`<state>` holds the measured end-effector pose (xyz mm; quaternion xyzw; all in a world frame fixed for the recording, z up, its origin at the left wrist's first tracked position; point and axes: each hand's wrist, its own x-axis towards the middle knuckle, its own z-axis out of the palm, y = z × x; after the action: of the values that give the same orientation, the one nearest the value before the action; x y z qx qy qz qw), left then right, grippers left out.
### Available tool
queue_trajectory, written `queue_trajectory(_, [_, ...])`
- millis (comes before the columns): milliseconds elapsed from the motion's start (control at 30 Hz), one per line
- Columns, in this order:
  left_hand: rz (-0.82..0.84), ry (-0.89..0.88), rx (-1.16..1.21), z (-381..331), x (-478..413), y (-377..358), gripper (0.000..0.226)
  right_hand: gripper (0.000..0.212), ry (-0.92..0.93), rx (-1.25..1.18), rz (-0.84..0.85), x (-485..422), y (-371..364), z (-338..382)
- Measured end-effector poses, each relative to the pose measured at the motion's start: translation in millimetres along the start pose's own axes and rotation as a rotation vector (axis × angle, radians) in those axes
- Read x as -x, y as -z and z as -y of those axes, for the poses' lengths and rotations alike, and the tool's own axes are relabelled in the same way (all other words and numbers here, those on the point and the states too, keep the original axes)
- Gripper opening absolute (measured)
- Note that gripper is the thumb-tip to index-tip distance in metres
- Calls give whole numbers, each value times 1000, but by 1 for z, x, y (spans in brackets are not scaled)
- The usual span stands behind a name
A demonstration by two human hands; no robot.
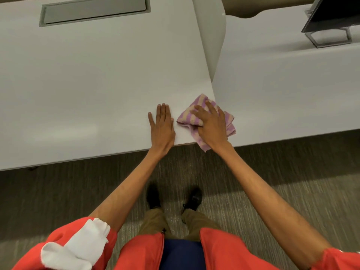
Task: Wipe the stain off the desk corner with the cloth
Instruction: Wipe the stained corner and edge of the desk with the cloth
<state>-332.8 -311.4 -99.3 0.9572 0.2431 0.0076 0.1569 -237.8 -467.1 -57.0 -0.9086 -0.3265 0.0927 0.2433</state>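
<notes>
Right hand (211,124) pressing crumpled striped cloth (187,115), left hand (162,126) flat on smooth desk (87,78)

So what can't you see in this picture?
Head view only:
- The stain: hidden, if still there, under the cloth and right hand.
- The monitor: cut off by the top and right edges.
- The desk: its left end runs past the frame.

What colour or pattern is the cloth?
Pink-purple and beige stripes on the cloth; head view shows it.
</notes>
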Motion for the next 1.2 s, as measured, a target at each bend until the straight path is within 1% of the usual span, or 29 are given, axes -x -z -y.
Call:
queue_trajectory(100, [-5, 7, 8, 2, 0, -1, 54, 47, 38, -52, 36, 25, 11, -16])
queue_trajectory(233, [-19, 14, 5, -2, 0, -1, 54, 55, -17, 12, 18, 6, 23, -32])
queue_trajectory(300, [-29, 17, 19, -3, 1, -2, 54, 55, -47, 28, -12, -17, 25, -30])
queue_trajectory(433, [-49, 16, 12, -2, 1, -5, 54, 48, -32, 75, 25, -45, 22, -21])
queue_trajectory(533, [-56, 17, 11, -2, 0, -6, 54, 44, -19, 44, 5, -27, 19, -16])
queue_trajectory(600, [-60, 21, 18, -2, 0, -7, 53, 45, -14, 9, -18, -1, 17, -15])
queue_trajectory(700, [-58, 22, 28, -2, 1, -6, 53, 44, -18, -15, -6, 36, 12, -14])
queue_trajectory(833, [-31, 23, 27, 0, -3, -6, 53, 54, -11, 78, 14, 62, 2, -18])
queue_trajectory(933, [-4, 21, 34, 2, -4, -5, 54, 73, 12, 167, 49, 69, -3, -21])
queue_trajectory(967, [0, 17, 40, 1, -4, -4, 55, 75, 13, 187, 46, 69, -3, -21])
queue_trajectory(1067, [36, 42, 65, -4, -4, -1, 57, 68, 9, 191, 8, 66, -1, -21])
queue_trajectory(1200, [48, 53, 70, -9, -7, -1, 57, 71, 6, 94, -3, 66, 3, -22])
